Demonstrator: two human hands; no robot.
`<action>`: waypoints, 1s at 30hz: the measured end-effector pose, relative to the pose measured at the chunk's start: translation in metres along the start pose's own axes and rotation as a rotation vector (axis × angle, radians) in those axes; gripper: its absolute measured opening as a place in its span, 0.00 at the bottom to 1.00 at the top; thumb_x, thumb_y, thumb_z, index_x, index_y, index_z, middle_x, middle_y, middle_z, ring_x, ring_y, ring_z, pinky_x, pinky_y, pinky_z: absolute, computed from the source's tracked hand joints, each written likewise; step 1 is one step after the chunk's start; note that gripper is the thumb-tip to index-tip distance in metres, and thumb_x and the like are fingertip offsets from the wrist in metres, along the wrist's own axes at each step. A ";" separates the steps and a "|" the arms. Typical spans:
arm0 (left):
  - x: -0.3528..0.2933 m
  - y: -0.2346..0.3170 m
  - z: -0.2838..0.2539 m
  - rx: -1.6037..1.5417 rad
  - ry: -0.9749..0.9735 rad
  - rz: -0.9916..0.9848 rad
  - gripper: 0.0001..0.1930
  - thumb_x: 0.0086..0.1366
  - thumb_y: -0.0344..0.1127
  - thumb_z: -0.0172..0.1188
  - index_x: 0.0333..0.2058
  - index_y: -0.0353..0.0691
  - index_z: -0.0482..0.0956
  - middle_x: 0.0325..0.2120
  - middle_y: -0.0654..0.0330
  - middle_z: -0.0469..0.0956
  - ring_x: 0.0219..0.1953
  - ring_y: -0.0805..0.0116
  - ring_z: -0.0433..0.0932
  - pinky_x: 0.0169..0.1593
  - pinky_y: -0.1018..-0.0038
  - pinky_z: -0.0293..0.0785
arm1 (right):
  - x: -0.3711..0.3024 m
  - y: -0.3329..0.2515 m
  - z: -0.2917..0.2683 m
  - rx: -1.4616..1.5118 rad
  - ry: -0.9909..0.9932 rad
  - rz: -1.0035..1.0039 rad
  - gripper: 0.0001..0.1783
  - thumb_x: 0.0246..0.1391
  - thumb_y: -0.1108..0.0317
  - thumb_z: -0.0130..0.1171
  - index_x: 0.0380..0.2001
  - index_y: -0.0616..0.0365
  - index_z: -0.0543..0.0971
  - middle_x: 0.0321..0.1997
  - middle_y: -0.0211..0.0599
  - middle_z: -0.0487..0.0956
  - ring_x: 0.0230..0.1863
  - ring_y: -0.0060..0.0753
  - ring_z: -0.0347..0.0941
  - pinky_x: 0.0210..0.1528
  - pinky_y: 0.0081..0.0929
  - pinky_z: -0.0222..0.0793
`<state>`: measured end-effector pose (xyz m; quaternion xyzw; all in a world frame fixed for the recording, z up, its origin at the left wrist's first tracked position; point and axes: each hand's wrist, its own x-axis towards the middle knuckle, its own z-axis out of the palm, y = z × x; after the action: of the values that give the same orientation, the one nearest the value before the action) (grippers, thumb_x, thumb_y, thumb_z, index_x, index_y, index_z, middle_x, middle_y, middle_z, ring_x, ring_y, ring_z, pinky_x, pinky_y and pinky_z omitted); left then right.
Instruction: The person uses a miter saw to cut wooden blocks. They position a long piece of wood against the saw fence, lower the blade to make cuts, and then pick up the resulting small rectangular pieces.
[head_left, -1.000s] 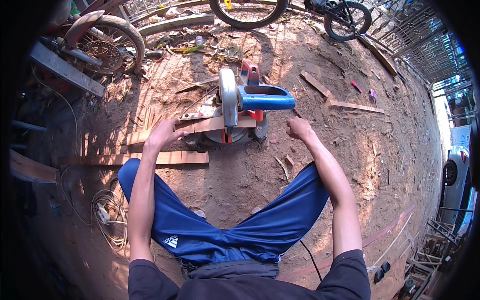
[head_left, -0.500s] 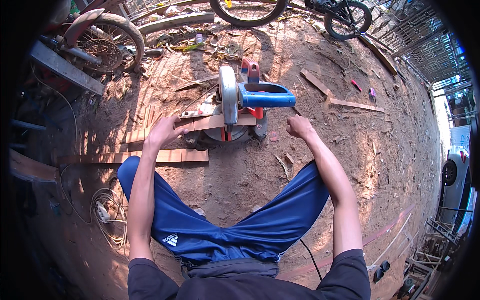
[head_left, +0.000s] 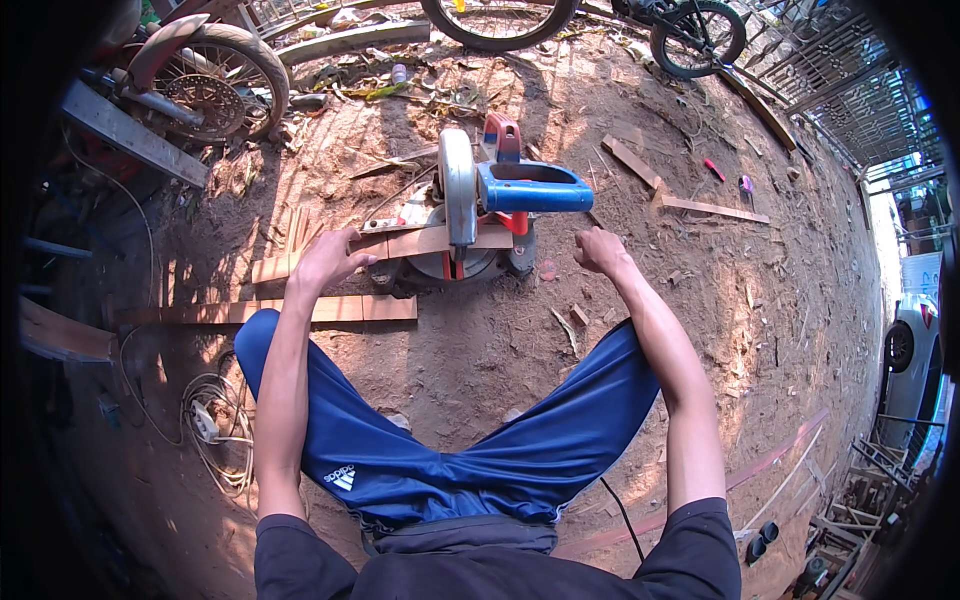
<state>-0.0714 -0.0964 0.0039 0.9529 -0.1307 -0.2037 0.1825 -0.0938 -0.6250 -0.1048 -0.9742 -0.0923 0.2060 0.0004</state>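
A miter saw [head_left: 535, 188] with a blue handle and a silver blade guard stands on the dirt ahead of me. A wooden board [head_left: 420, 242] lies across its base, passing beneath the guard. My left hand [head_left: 328, 262] grips this board left of the blade, thumb on the near side and fingers by the metal fence. To the right of the saw, my right hand [head_left: 602, 252] is apart from the blue handle. Its fingers are curled, and a thin dark thing shows just beyond them; whether they hold it is unclear.
More wooden boards [head_left: 340, 310] lie near my left knee. A coiled cable with a socket [head_left: 205, 422] is at left. Wood strips [head_left: 715, 210] and a pink object [head_left: 713, 170] lie at right. A motorcycle wheel [head_left: 215, 90] stands far left.
The saw head appears very slightly higher. Both hands stay almost where they were, and the board has not visibly moved.
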 end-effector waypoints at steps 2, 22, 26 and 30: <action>0.001 -0.002 0.000 -0.005 -0.003 -0.004 0.33 0.62 0.53 0.70 0.54 0.28 0.78 0.30 0.44 0.85 0.34 0.53 0.85 0.42 0.60 0.78 | 0.001 -0.001 0.001 -0.002 0.006 -0.005 0.12 0.50 0.61 0.61 0.34 0.56 0.84 0.33 0.53 0.85 0.39 0.57 0.83 0.45 0.51 0.81; -0.001 0.005 -0.004 0.004 -0.028 -0.047 0.35 0.62 0.54 0.71 0.55 0.29 0.78 0.33 0.43 0.85 0.37 0.52 0.86 0.45 0.60 0.79 | -0.001 -0.005 -0.005 0.012 0.003 0.002 0.12 0.50 0.61 0.62 0.33 0.58 0.84 0.33 0.54 0.85 0.39 0.57 0.84 0.44 0.51 0.81; -0.004 0.013 -0.009 0.017 -0.027 -0.038 0.34 0.61 0.54 0.71 0.55 0.29 0.78 0.33 0.44 0.85 0.37 0.50 0.86 0.45 0.59 0.78 | 0.004 -0.011 0.001 -0.002 -0.014 -0.001 0.12 0.50 0.61 0.62 0.32 0.58 0.84 0.33 0.53 0.85 0.39 0.57 0.84 0.43 0.52 0.81; -0.016 0.007 -0.009 -0.034 0.031 -0.033 0.34 0.61 0.53 0.72 0.55 0.29 0.78 0.32 0.44 0.85 0.37 0.50 0.86 0.45 0.59 0.78 | 0.024 -0.027 0.004 -0.114 -0.107 -0.071 0.13 0.51 0.62 0.64 0.38 0.56 0.83 0.35 0.53 0.85 0.41 0.57 0.83 0.43 0.54 0.80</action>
<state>-0.0826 -0.0951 0.0195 0.9547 -0.1087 -0.1943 0.1975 -0.0788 -0.5941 -0.1166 -0.9564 -0.1381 0.2519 -0.0526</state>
